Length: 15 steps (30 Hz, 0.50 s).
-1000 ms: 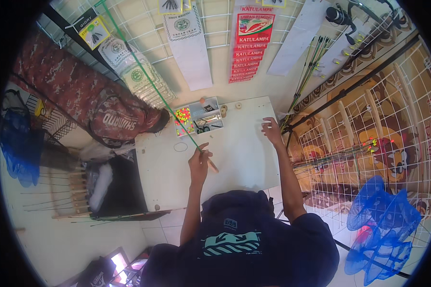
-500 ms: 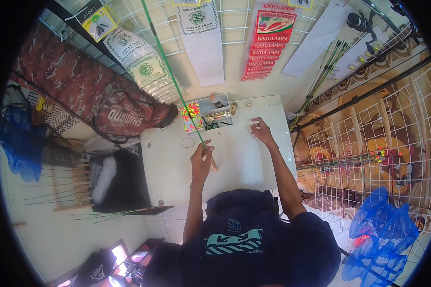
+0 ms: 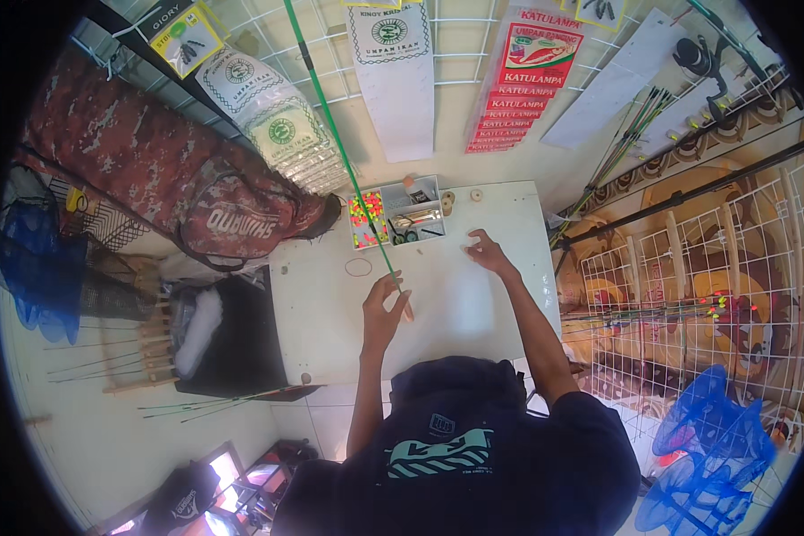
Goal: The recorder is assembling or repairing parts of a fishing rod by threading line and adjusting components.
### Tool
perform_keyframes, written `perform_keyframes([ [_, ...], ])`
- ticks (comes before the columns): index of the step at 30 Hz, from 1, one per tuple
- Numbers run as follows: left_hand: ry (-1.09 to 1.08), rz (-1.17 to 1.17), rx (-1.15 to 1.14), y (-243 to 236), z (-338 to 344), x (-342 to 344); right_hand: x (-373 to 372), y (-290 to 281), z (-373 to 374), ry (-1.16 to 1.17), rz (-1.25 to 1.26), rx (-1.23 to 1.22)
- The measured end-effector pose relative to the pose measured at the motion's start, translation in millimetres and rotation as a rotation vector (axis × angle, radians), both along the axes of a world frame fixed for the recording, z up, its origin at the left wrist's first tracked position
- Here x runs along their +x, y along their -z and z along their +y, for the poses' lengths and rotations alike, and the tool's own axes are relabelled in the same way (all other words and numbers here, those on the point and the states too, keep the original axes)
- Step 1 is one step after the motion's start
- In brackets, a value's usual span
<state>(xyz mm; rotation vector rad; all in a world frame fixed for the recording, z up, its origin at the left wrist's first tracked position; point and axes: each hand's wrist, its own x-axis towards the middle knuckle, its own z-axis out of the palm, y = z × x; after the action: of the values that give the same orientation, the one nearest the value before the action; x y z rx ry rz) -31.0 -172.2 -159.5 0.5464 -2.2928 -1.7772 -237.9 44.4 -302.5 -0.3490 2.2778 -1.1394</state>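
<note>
A thin green rod (image 3: 326, 107) runs from the top of the view down to a short tan handle (image 3: 408, 314) over the white table (image 3: 317, 348). My left hand (image 3: 381, 311) holds it just above that handle, between thumb and fingers. My right hand (image 3: 487, 252) is raised over the table's right half, fingers apart and loosely bent, holding nothing visible. Between and beyond my hands are a compartment box (image 3: 414, 234) with bright small beads and dark tools, a thin loop (image 3: 357, 268) and small round wooden pieces (image 3: 476, 196).
A camouflage rod bag (image 3: 161, 192) and dark bin (image 3: 228, 339) flank the table's left. Packets (image 3: 527, 116) hang on a wall grid. At the right stand a grid rack (image 3: 688, 268) with rods and, lower, blue nets (image 3: 697, 429).
The rod has tilted more upright. My right hand has moved leftward over the table, toward the box. My left hand's fingers have shifted slightly on the rod. The view has shifted a little.
</note>
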Motion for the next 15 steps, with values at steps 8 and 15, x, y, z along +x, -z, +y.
perform_keyframes([
  [8,0.101,-0.134,0.067,-17.0,-10.5,-3.1,-28.8,-6.2,-40.5,-0.072,0.166,0.099],
  [15,0.145,-0.174,0.095,-8.9,-20.7,2.4,-37.4,-29.7,-78.9,0.067,0.202,0.145],
])
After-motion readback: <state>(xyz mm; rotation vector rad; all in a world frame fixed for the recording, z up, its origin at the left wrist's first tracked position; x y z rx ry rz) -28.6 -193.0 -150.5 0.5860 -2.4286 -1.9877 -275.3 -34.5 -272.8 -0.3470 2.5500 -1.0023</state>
